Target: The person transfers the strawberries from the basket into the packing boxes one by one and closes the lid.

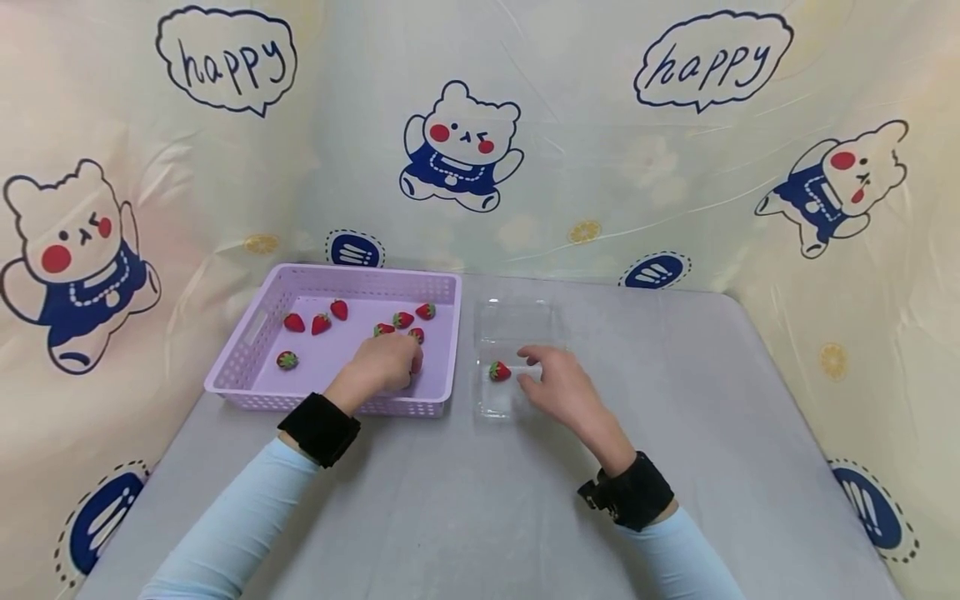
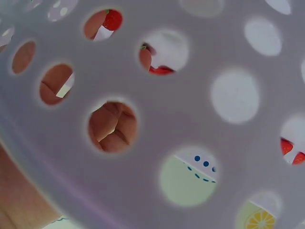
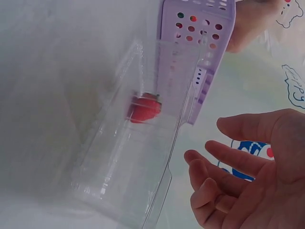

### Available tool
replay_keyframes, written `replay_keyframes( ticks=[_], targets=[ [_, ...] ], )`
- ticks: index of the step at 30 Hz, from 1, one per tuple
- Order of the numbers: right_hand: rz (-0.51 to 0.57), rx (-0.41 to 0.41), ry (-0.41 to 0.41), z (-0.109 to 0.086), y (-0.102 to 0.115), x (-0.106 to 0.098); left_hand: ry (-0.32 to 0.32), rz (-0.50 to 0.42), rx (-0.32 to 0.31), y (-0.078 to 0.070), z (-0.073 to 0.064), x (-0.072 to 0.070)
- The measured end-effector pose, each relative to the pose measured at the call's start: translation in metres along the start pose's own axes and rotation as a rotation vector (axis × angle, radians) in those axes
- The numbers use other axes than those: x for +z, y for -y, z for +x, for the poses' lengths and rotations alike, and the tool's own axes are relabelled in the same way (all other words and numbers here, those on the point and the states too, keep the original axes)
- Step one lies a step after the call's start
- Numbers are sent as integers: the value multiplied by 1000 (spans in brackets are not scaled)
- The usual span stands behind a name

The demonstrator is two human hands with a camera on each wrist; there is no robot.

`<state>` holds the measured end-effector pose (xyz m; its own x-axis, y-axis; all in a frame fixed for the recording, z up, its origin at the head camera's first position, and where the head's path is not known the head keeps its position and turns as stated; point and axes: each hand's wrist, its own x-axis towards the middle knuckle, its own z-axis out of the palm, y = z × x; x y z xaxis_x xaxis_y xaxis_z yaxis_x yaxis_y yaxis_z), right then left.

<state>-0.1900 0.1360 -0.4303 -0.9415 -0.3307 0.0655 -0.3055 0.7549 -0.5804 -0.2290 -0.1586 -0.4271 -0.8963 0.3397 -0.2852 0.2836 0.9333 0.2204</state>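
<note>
My left hand (image 1: 382,364) reaches down into the lilac basket (image 1: 456,342), near its front right corner, with fingers bent downward. Close around it lie several red strawberries (image 1: 402,319). Seen from the left wrist, the perforated basket wall (image 2: 190,114) hides most of the fingers, and a strawberry (image 2: 113,20) shows through one hole beside them; I cannot tell whether they grip one. My right hand (image 1: 561,387) hovers by the right side of a clear plastic box (image 1: 487,408), fingers loosely bent and holding nothing. One strawberry (image 1: 499,372) lies inside that box, left of the fingertips.
More strawberries (image 1: 321,323) are scattered over the basket's left half. The box's transparent lid (image 1: 517,317) lies folded back behind it. Under everything is a grey tabletop (image 1: 675,375), with a cartoon-printed curtain (image 1: 570,167) along its back and sides.
</note>
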Motion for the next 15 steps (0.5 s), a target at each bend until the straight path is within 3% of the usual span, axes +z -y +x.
replay_keyframes(
  ticks=[15],
  targets=[
    [12, 25, 13, -1, 5, 2, 23, 1, 4, -1, 4, 5]
  ],
)
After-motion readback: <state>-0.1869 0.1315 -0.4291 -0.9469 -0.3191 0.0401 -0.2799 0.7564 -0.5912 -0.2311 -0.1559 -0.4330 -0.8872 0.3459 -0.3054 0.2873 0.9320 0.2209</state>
